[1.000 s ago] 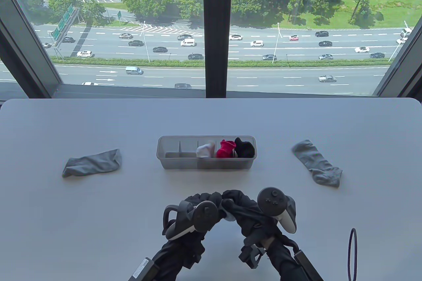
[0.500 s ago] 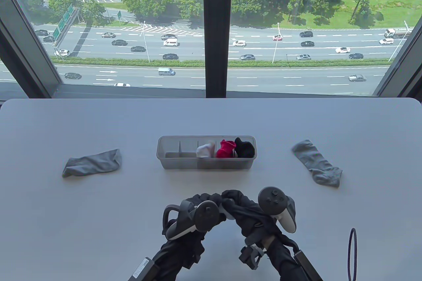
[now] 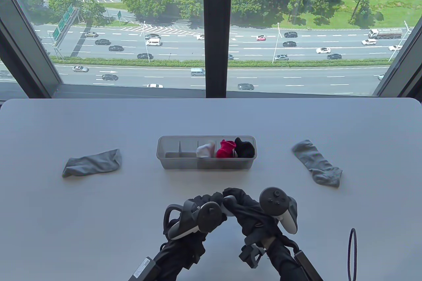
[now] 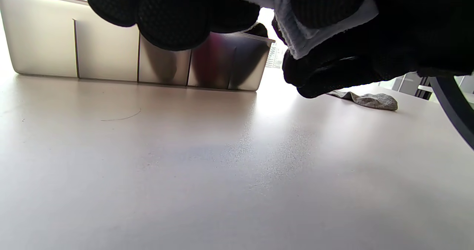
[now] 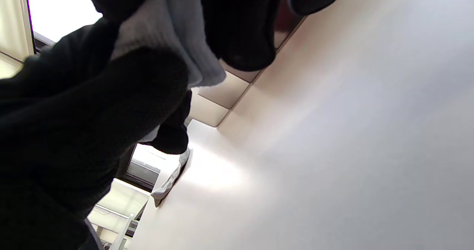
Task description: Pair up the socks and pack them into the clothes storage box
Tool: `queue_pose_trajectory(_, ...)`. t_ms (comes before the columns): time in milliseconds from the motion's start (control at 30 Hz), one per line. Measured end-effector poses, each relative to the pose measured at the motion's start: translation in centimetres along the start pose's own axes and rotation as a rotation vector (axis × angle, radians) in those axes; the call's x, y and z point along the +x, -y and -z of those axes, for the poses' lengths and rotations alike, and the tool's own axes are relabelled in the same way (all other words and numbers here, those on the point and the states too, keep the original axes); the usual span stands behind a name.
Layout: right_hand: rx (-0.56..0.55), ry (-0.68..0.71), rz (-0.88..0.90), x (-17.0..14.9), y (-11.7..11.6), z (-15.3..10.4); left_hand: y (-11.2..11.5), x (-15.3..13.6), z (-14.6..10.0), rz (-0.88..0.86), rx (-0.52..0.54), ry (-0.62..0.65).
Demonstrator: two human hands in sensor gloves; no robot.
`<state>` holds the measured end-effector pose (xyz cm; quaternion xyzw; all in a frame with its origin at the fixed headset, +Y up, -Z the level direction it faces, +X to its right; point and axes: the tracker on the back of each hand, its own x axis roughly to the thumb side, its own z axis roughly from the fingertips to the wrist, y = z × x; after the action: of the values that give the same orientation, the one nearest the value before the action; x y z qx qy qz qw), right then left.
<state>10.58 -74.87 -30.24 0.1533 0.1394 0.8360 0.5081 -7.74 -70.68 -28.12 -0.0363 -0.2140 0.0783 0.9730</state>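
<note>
You have a white sock bundle pinched between both hands, just above the worktop in front of the storage box; your left hand and right hand meet fingertip to fingertip, fingers curled round the fabric, most likely to roll or fold the pair tight so it fits one compartment; the cloth is mostly hidden from above and shows best in the wrist views. In the box, the three right-hand compartments already hold a white bundle, a red bundle and a black bundle; the left compartments look free. Two grey socks lie well apart, still unpaired: the left grey sock and the right grey sock.
</note>
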Motion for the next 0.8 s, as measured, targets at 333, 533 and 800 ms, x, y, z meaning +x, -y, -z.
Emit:
queue_pose_trajectory(333,-0.157,-0.052,-0.072,-0.2,1.0,-0.3,-0.4,0.6,-0.5,0.020,0.091,0.012)
queue_pose_trajectory(533,-0.107,0.001,0.183,-0.5,1.6,-0.4,-1.1,0.0,-0.6,-0.007,0.183,-0.009)
queue_pose_trajectory(800,0.013,0.030,0.150,0.0,0.4,0.0,-0.7,-2.4,-0.4,-0.665,0.220,-0.001)
